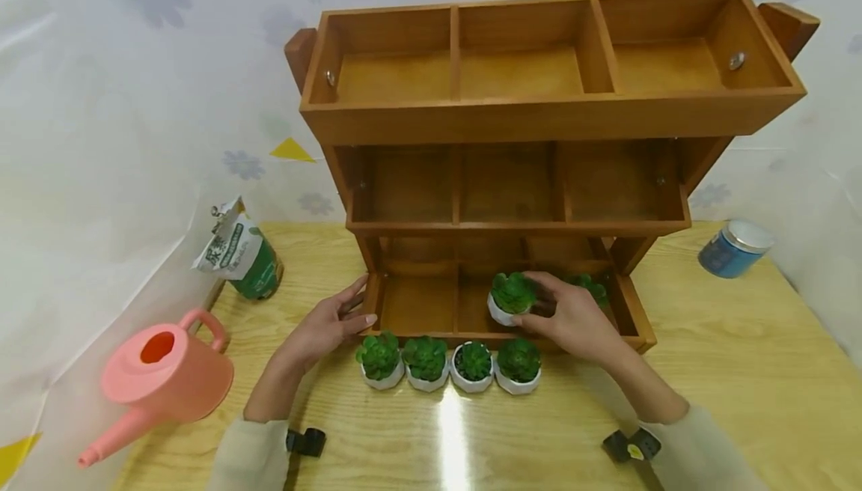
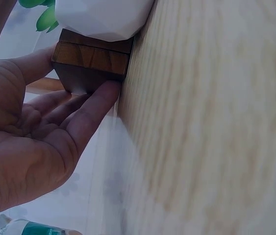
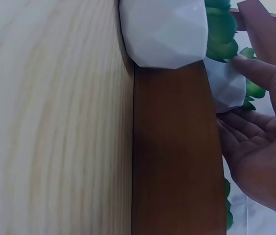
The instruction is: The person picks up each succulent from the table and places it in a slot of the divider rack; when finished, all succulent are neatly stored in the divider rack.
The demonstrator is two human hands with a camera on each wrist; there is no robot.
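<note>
A small potted succulent (image 1: 513, 293) with a white faceted pot is in my right hand (image 1: 572, 317), the thumb and fingers around the pot. It is over the middle compartment of the wooden shelf's bottom tier (image 1: 417, 304). The right wrist view shows the held pot (image 3: 224, 85) above the shelf's front board (image 3: 177, 152), partly behind a nearer pot. My left hand (image 1: 328, 324) grips the bottom tier's left end, its thumb and fingers on the wooden corner (image 2: 91, 61). Behind my right hand, another succulent (image 1: 590, 289) sits in the right compartment, partly hidden.
Several potted succulents (image 1: 426, 362) stand in a row along the shelf's front. A pink watering can (image 1: 171, 375) and a clipped green-and-white bag (image 1: 245, 255) are at left. A blue jar (image 1: 735, 249) with a silver lid stands at right. The upper tiers (image 1: 552, 118) overhang the bottom one.
</note>
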